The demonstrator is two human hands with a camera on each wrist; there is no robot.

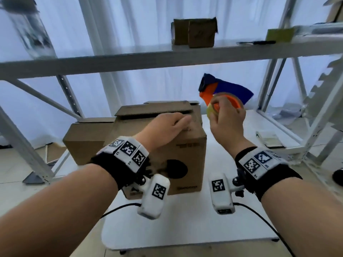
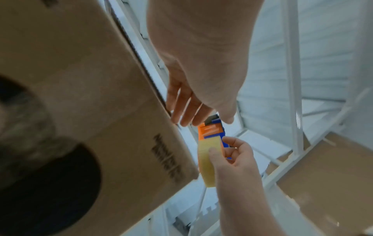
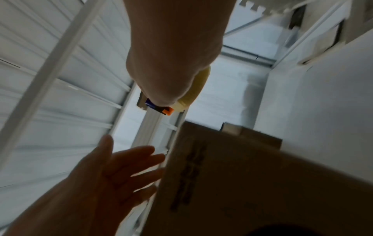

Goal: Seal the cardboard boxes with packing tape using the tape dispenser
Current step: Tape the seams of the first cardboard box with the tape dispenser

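A: What is seen at the far left?

B: A smaller cardboard box (image 1: 84, 138) is set on the floor beside the white desk (image 1: 185, 230), its top flaps lying flat. Just to its right, on the desk, a taller cardboard box (image 1: 185, 151) is stood upright; a dark round mark and blurred dark lettering are printed on its near face, and a gap is left along the flap at its top rear.

A: And the left hand?

B: The left hand (image 1: 168, 125) is laid palm down on the top of the taller box, fingers straight and together, pointing toward the far right corner. Nothing is grasped by it; the grip is released. In the left wrist view the fingers (image 2: 182, 108) are shown extended past the box edge.

A: What is held to the right?

B: A tape dispenser (image 1: 220, 91) with an orange body and a blue blade guard is held in the air, just right of the box's top and apart from it. A roll of yellowish clear tape (image 2: 207, 161) is mounted on it. The right hand (image 1: 227, 123) is raised with its wrist bent upward, and its grip is closed around the roll and hub, the thumb (image 2: 215, 155) pressed on the tape's outer face.

A: Anything above?

B: Two small brown cartons (image 1: 194, 32) are stood on the white metal shelf (image 1: 111, 62) overhead.
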